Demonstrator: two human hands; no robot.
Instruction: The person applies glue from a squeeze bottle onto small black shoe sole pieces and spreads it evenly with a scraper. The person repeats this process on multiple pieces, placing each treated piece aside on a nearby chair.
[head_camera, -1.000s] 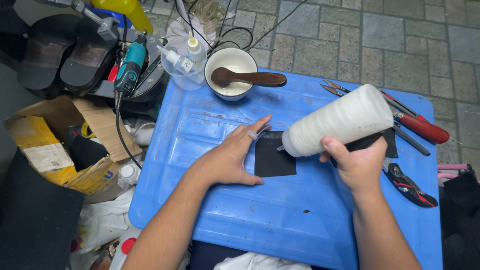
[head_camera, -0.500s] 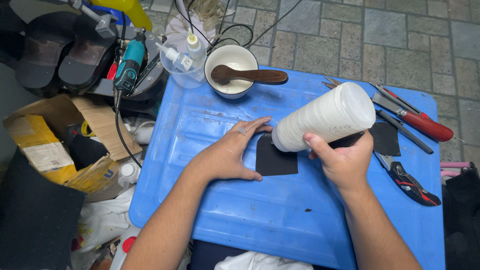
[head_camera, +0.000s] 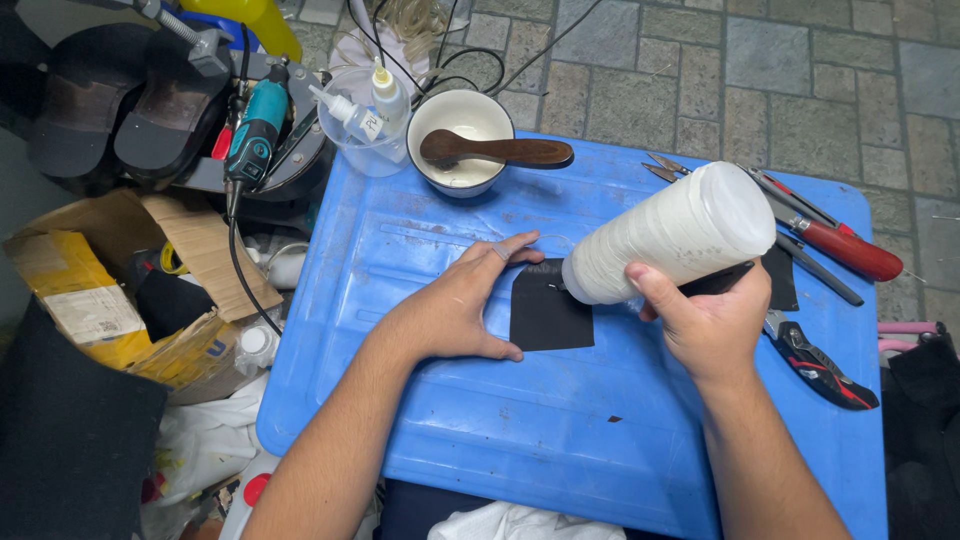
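Note:
My right hand (head_camera: 708, 325) grips a white plastic bottle (head_camera: 672, 236), tilted so its mouth points down at a small black square patch (head_camera: 550, 318) lying on the blue plastic lid (head_camera: 520, 440). My left hand (head_camera: 458, 306) lies flat on the lid with fingers spread, its thumb and fingertips touching the left and top edges of the patch. A second dark piece (head_camera: 778, 278) shows behind the bottle.
A white bowl (head_camera: 460, 125) with a brown wooden-handled tool (head_camera: 498, 150) stands at the lid's far edge. Red-handled tools (head_camera: 845, 248) and a black-red cutter (head_camera: 822, 365) lie at the right. Left of the lid are a teal rotary tool (head_camera: 255, 135), glue bottles (head_camera: 385, 95), shoe soles (head_camera: 125, 110) and a cardboard box (head_camera: 110, 290).
The bottle swung left and tipped lower until its mouth came over the patch's top right corner. My left hand stayed on the patch.

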